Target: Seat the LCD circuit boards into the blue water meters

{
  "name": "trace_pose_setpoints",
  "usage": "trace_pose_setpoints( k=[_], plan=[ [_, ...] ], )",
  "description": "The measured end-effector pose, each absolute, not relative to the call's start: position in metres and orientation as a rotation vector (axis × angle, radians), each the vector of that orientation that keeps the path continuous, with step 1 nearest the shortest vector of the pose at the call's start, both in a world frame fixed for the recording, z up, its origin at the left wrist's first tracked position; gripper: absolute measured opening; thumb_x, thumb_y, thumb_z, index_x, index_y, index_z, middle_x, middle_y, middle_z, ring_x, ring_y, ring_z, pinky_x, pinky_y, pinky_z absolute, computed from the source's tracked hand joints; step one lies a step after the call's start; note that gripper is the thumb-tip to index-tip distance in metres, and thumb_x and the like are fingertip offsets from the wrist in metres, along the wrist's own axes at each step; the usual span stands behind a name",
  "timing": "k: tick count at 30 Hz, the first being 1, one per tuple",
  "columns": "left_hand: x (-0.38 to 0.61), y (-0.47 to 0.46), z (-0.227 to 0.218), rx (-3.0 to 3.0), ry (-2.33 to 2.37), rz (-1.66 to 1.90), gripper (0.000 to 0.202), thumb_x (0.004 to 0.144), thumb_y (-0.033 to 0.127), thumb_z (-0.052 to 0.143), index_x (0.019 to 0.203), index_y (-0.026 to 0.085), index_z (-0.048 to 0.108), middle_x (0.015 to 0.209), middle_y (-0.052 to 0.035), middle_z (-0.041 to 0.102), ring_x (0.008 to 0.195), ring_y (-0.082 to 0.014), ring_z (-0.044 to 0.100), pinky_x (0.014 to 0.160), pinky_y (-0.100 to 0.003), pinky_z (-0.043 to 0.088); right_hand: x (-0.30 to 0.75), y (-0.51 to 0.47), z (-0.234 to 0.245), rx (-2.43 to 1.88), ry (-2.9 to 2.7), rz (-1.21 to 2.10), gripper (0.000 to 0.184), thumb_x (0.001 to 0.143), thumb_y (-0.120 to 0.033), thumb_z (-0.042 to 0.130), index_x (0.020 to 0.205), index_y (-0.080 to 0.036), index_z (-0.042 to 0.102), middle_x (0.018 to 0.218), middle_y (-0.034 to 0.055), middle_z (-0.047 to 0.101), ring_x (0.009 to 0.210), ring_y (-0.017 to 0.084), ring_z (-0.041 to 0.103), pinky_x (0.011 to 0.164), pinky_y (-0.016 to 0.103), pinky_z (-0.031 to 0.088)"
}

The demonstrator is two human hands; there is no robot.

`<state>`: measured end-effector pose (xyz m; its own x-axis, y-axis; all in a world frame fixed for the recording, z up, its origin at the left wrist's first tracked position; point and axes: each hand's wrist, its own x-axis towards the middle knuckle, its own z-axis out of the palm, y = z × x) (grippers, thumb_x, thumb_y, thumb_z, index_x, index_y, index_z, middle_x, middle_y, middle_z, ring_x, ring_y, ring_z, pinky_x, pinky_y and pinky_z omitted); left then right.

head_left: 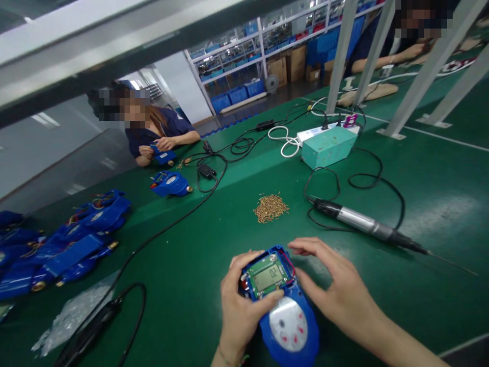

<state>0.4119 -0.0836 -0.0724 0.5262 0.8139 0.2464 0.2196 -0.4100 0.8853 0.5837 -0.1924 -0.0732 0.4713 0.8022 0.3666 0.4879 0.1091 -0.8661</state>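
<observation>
held meter (289, 322) 1 | screwdriver (362, 223) 1 | screw pile (271, 207) 1 | teal box (328, 147) 1

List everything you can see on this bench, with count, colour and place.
meter: one, blue, green board exposed, near edge
screw pile: one, brass, table centre
electric screwdriver: one, black and silver, right of pile
power box: one, teal, far centre
meter heap: many, blue, far left
lone meter: one, blue, before co-worker
plastic bag: one, clear, lower left
cables: several, black, across table
table: one, green
co-worker: one, dark top, far left
second person: one, dark top, top right
left hand: grips meter's left side
right hand: fingers spread, touching meter's right edge
</observation>
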Motion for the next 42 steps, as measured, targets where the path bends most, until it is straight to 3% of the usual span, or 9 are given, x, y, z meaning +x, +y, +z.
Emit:
trace_pose_setpoints(
  k=[4, 10, 19, 30, 35, 42],
  plan=[
    [0.412, -0.082, -0.071, 1.925, 0.856, 0.868, 0.056, 0.063, 0.046, 0.088, 0.11, 0.022, 0.07, 0.107, -0.0077, 0.071, 0.099, -0.027, 0.069, 0.089, -0.04, 0.059, 0.574, -0.181, -0.075, -1.405, -1.337, 0.108, 0.027, 0.095, -0.008, 0.052, 0.117, -0.021, 0.062, 0.109, 0.0072, 0.067, 0.103, 0.02, 0.063, 0.09, 0.035, 0.055],
    [0.409, -0.08, -0.076, 1.93, 0.856, 0.868, 0.056, 0.064, 0.044, 0.088, 0.113, 0.025, 0.068, 0.109, -0.0056, 0.07, 0.102, -0.0255, 0.068, 0.092, -0.038, 0.058, 0.578, -0.177, -0.073, -1.357, -1.386, 0.105, 0.021, 0.096, -0.006, 0.051, 0.106, -0.019, 0.065, 0.098, 0.0065, 0.068, 0.088, 0.018, 0.062, 0.078, 0.034, 0.055],
    [0.409, -0.08, -0.077, 1.927, 0.859, 0.862, 0.056, 0.065, 0.043, 0.087, 0.113, 0.023, 0.068, 0.111, -0.008, 0.07, 0.105, -0.0277, 0.068, 0.093, -0.041, 0.058, 0.569, -0.179, -0.063, -1.522, -1.1, 0.765, 0.021, 0.078, -0.002, 0.065, 0.065, -0.019, 0.065, 0.089, 0.0025, 0.054, 0.091, 0.02, 0.052, 0.079, 0.034, 0.043],
    [0.412, -0.079, -0.072, 1.819, 0.827, 0.753, 0.059, 0.064, 0.043, 0.089, 0.115, 0.024, 0.066, 0.111, -0.0055, 0.068, 0.101, -0.0241, 0.067, 0.089, -0.034, 0.055, 0.577, -0.173, -0.069, -1.507, -1.008, 0.902, 0.014, 0.074, -0.013, 0.071, 0.063, -0.02, 0.067, 0.104, 0.0054, 0.049, 0.108, 0.025, 0.047, 0.098, 0.045, 0.034],
    [0.414, -0.08, -0.072, 1.785, 0.781, 0.748, 0.058, 0.063, 0.045, 0.089, 0.114, 0.026, 0.067, 0.111, -0.004, 0.067, 0.102, -0.0233, 0.065, 0.09, -0.033, 0.053, 0.588, -0.167, -0.07, -1.477, -1.085, 0.933, 0.018, 0.07, -0.004, 0.068, 0.062, -0.02, 0.068, 0.118, 0.0061, 0.054, 0.121, 0.027, 0.044, 0.106, 0.046, 0.029],
    [0.417, -0.08, -0.07, 1.775, 0.758, 0.742, 0.058, 0.063, 0.047, 0.089, 0.112, 0.026, 0.068, 0.108, -0.0042, 0.067, 0.099, -0.0235, 0.065, 0.09, -0.034, 0.052, 0.6, -0.162, -0.065, -1.404, -1.236, 1.024, 0.014, 0.07, -0.008, 0.073, 0.067, -0.022, 0.075, 0.112, 0.0069, 0.061, 0.116, 0.027, 0.05, 0.105, 0.048, 0.032]
  ],
)
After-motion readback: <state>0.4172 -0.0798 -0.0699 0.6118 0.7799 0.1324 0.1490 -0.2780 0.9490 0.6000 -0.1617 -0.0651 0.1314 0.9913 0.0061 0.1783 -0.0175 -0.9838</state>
